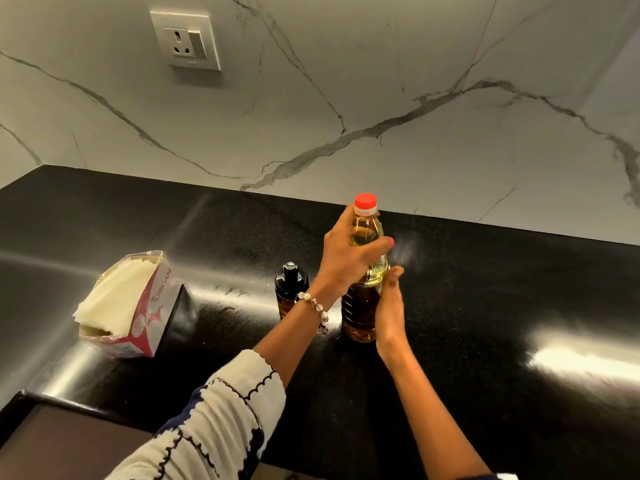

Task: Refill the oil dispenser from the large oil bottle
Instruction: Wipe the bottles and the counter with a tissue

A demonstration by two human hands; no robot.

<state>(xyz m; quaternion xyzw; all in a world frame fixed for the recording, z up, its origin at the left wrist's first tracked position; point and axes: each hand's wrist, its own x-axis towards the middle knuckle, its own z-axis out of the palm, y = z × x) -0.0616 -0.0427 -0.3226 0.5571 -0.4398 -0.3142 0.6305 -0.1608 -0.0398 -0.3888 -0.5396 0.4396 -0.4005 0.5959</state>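
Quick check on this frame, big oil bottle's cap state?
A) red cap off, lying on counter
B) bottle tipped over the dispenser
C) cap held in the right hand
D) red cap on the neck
D: the red cap sits on the neck of the upright large oil bottle, above the left hand gripping its shoulder.

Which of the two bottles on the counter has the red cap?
The tall clear plastic oil bottle, gripped by the left hand with the right hand against it. The shorter dark dispenser bottle has a black top.
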